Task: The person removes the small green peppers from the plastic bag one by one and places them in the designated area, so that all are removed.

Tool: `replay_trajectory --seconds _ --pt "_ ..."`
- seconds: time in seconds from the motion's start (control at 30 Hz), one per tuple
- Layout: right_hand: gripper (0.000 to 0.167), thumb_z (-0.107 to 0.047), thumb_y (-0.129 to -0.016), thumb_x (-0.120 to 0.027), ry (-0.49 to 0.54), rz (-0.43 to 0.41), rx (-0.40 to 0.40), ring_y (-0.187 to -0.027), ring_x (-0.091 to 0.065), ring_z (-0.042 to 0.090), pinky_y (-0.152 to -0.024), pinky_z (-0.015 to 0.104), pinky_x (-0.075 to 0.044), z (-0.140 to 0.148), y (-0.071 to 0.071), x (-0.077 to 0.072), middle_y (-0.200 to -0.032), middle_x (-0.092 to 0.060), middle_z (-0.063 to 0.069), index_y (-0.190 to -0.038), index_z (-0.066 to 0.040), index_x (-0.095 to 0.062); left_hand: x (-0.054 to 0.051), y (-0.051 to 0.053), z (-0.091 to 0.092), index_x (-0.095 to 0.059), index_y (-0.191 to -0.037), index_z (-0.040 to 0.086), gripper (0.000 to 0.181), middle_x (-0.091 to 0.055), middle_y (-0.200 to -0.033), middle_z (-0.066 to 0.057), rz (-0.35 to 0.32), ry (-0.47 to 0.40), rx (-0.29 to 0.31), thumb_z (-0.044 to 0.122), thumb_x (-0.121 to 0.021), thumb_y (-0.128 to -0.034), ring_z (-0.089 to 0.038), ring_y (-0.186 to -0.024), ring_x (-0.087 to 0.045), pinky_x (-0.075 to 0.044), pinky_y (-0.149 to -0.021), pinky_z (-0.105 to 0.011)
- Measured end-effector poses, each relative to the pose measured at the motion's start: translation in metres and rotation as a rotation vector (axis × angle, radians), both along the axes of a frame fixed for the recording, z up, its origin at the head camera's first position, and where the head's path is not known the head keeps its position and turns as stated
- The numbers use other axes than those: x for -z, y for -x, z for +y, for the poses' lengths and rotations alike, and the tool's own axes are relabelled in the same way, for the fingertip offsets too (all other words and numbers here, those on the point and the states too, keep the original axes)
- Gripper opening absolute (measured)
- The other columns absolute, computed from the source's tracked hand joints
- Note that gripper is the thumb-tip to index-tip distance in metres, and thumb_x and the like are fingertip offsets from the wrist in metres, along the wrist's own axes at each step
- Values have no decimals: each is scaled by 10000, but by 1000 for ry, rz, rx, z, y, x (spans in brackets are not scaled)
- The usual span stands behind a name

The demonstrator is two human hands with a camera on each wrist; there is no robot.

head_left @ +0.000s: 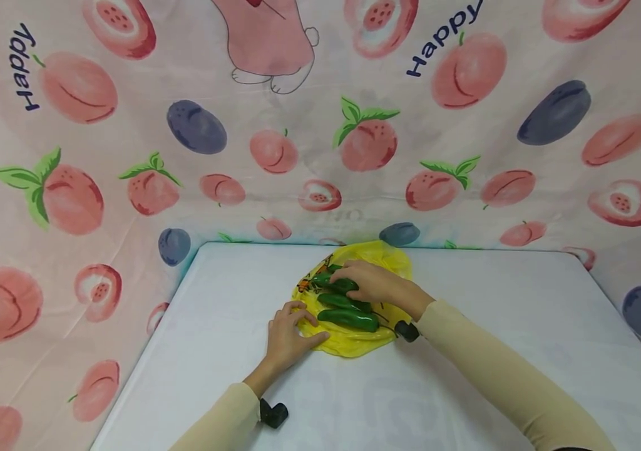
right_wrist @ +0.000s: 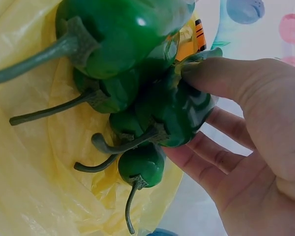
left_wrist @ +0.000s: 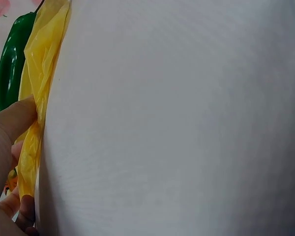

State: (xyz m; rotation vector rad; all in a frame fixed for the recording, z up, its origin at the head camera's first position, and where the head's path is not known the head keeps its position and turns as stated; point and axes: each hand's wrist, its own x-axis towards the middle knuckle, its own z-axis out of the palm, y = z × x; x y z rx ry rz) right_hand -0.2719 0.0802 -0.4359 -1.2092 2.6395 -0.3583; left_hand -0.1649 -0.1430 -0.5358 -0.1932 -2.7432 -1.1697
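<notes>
On the white table lies a yellow plastic bag [head_left: 348,348] with several glossy green peppers [head_left: 347,320] on it, their stems pointing right. My right hand [head_left: 374,282] reaches over the bag from the right. In the right wrist view its thumb lies on one green pepper [right_wrist: 179,110] and the fingers are curled against the far side, gripping it among the others. At the bag's near left edge is my left hand [head_left: 287,337]. The left wrist view shows its thumb and fingers holding the crumpled yellow edge [left_wrist: 42,44], with a pepper [left_wrist: 14,59] just beyond.
The white tabletop [head_left: 219,300] spreads around the bag. Behind and to the sides hangs a pink cloth [head_left: 309,113] printed with peaches and plums. Each wrist carries a small black device, one by the left sleeve [head_left: 225,413], another by the right sleeve [head_left: 489,363].
</notes>
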Motion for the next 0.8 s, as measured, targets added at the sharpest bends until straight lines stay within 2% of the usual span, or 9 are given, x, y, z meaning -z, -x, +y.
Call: replay_trajectory --seconds 0.3,0.4,0.57,0.8 --pt "403 -127 -953 -747 14 -4 7 -1177 -604 276 -1019 465 -488 5 1 -2 -1312 -619 97 -1345 -156 -660 -4 1 -3 -783 -852 185 186 -599 -1321 -73 -44 -59 39 324 -895 -801 -383 -1261 -496 -264 -1050 -641" --pt "401 -121 -956 -741 28 -6 8 -1229 -590 296 -1041 479 -472 7 1 -3 -1353 -613 105 -1347 -149 -656 -6 2 -4 -802 -857 194 169 -607 -1329 -61 -52 -43 39 327 -892 -805 -373 -1273 -502 -255 -1043 -630" --pt "400 -106 -957 -734 68 -16 10 -1282 -565 320 -1060 498 -454 10 1 -7 -1391 -603 117 -1348 -134 -652 -9 3 -5 -810 -860 215 170 -620 -1316 -51 -43 -18 38 345 -898 -796 -340 -1254 -530 -266 -960 -582" --pt "404 -115 -962 -728 101 -49 22 -1286 -555 310 -1063 492 -452 18 2 -12 -1395 -601 100 -1357 -136 -645 -8 4 -9 -808 -884 230 174 -614 -1326 -66 -22 7 81 353 -896 -799 -340 -1249 -538 -283 -926 -575"
